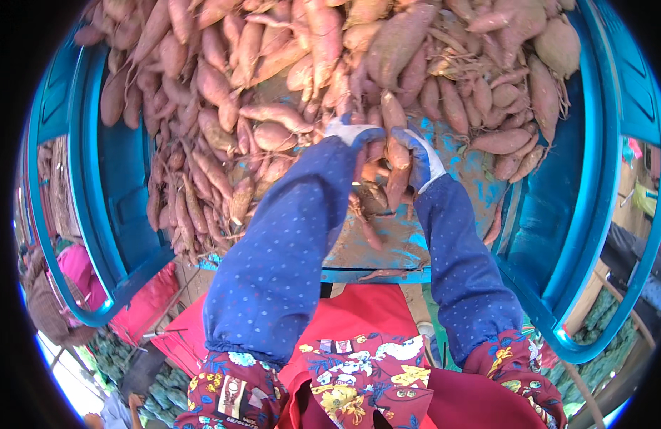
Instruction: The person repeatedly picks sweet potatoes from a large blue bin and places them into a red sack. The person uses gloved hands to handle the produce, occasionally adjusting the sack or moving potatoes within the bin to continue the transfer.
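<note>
Both my hands wear white-and-blue work gloves and reach into a heap of sweet potatoes (220,88). My right hand (424,158) grips the side of a long sweet potato (397,153), its thumb lying over the upper part. Close beside it, my left hand (354,133) curls over another sweet potato (374,151); its other fingers are hidden beneath. Under and between the hands lie more roots, partly covered. A thin sweet potato (369,231) rests on the bed floor just nearer to me.
The heap lies in a blue metal cargo bed (389,258) with railed sides, the left side wall (128,177) and right side wall (547,214). One thin root (384,273) sits on the front edge. Red cloth (357,311) hangs before me. Green produce (167,389) and people are beyond the bed.
</note>
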Available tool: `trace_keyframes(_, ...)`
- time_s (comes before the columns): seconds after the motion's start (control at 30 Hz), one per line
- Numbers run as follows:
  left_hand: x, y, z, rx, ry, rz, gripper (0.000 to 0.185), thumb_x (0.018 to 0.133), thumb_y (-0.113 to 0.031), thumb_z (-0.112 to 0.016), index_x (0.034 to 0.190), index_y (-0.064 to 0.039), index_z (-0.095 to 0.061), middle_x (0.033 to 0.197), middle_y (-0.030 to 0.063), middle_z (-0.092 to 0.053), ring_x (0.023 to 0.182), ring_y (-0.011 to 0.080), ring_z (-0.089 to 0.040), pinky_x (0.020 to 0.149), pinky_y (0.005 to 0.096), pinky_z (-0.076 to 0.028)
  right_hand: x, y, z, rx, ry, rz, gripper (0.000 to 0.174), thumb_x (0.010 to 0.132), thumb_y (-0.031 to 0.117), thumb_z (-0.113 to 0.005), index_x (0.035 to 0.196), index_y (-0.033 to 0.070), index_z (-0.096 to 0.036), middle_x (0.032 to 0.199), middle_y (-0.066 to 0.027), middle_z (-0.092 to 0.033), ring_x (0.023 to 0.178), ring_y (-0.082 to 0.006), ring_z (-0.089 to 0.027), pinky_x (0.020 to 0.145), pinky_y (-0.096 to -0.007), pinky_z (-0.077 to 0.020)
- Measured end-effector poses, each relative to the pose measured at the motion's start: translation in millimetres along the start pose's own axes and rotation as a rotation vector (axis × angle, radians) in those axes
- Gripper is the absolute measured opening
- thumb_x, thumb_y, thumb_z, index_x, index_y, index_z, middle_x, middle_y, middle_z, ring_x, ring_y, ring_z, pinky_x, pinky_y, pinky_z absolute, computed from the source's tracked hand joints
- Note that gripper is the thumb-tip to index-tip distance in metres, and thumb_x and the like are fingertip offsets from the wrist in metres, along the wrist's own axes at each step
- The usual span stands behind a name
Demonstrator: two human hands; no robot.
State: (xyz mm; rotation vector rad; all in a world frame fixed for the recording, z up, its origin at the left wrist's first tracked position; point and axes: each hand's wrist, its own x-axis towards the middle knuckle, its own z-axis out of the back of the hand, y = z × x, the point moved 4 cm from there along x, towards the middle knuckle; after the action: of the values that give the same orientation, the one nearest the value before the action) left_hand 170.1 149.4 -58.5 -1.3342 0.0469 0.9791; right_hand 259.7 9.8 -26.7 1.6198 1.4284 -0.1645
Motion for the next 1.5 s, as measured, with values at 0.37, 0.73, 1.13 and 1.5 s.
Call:
trace_keyframes(0.37, -172.4, 105.8, -17.4, -1.093, -0.059, 0.138, 0.045, 0.071, -0.029, -0.083, 0.108, -0.01, -0.066, 0.102, 0.0083, -0.065, 0.098, 0.0214, -0.06, 0.087, 0.0387, -0.049, -75.8, -68.0, 7.3, -0.262, 0.246, -0.166, 0.052, 0.092, 0.031, -0.058, 0.135, 0.002, -0.049, 0.122, -0.0146, -0.061, 0.112, -0.026, -0.059, 0.09, -0.0384, -0.0499)
trace_keyframes(0.73, -626.4, 254.6, 303.7, -0.672, -0.924, 0.164, 0.034, 0.077, -0.019, -0.073, 0.105, -0.001, -0.065, 0.097, 0.0066, -0.066, 0.088, 0.018, -0.062, 0.075, 0.0331, -0.052, -238.3, -392.4, -400.9, -0.204, 1.176, -0.627, 0.026, 0.098, 0.029, -0.054, 0.11, 0.006, -0.058, 0.097, -0.004, -0.06, 0.085, -0.0152, -0.058, 0.078, -0.0324, -0.0493)
trace_keyframes(1.13, -682.9, 299.8, 271.6, 0.805, -1.202, 0.401, 0.047, 0.077, -0.018, -0.07, 0.121, -0.008, -0.059, 0.123, 0.0175, -0.056, 0.111, 0.038, -0.054, 0.097, 0.0457, -0.044, -129.5, -262.5, -144.9, -1.431, -0.152, 0.277, 0.053, 0.083, 0.036, -0.066, 0.124, 0.004, -0.056, 0.123, -0.0211, -0.055, 0.111, -0.0354, -0.054, 0.097, -0.0431, -0.0425)
trace_keyframes(1.5, -544.1, 243.7, 165.7, 0.546, -0.664, 0.216, 0.04, 0.073, -0.024, -0.072, 0.11, -0.01, -0.065, 0.11, 0.0128, -0.062, 0.106, 0.0337, -0.057, 0.093, 0.0455, -0.045, -17.1, -144.9, 23.0, -1.502, -0.87, 0.198, 0.092, 0.074, 0.064, -0.066, 0.146, 0.015, -0.036, 0.144, -0.0315, -0.031, 0.127, -0.0519, -0.041, 0.106, -0.0536, -0.0374)
